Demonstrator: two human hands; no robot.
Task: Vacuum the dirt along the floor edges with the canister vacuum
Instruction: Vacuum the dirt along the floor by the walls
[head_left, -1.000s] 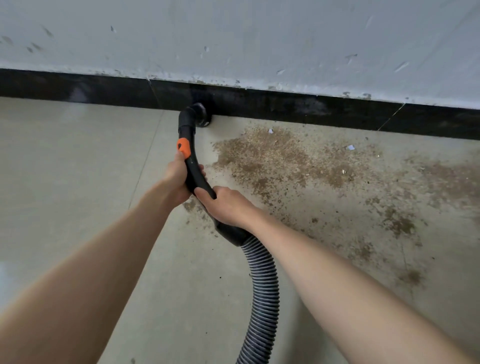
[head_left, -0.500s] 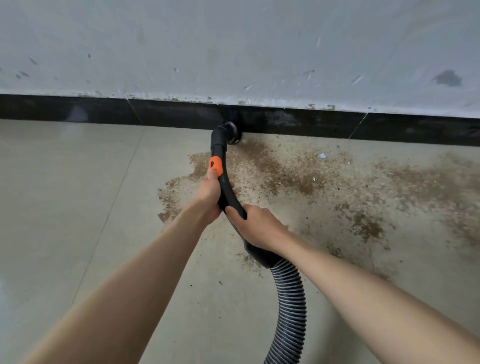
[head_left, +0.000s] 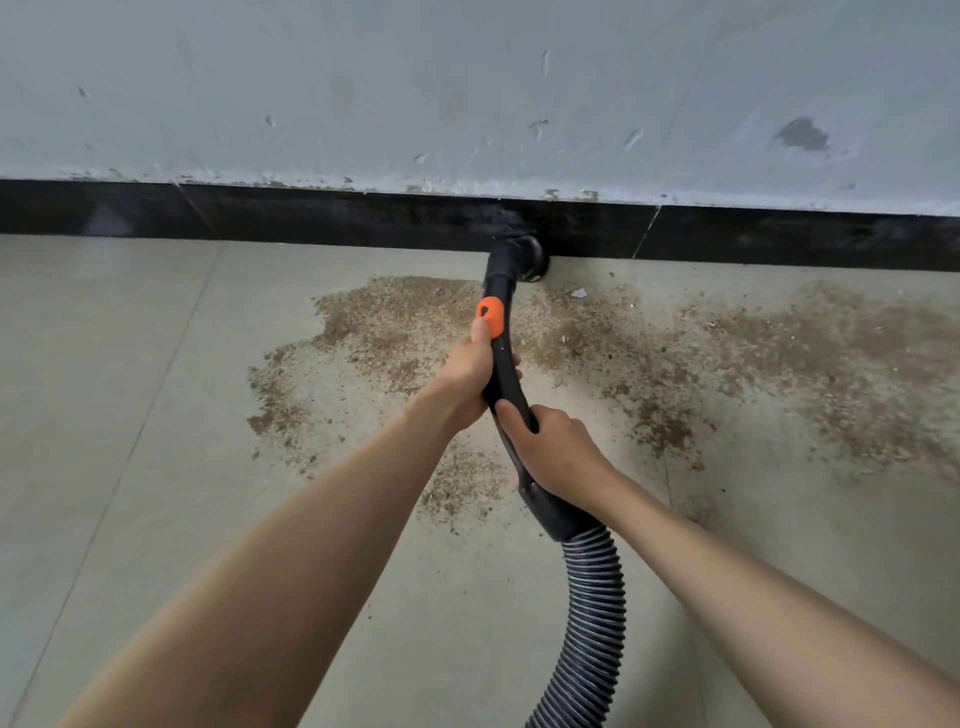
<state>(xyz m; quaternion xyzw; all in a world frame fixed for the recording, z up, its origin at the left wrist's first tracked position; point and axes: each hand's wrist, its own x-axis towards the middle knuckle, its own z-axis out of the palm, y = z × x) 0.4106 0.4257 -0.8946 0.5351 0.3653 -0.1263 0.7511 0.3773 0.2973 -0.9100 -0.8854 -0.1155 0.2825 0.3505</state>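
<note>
Both hands were wrapped tight round the vacuum handle, left hand just ahead of the right hand. Beyond the fingers, the nozzle sat against the baseboard, dirt spread either side.

Bare indoor room, perhaps under renovation: scuffed grey wall, black skirting board, dusty tiled floor.

A pale grey wall fills the top of the view, pitted with small chips and one dark smudge at the right. A scrap of white paper lies near the wall's foot.
</note>
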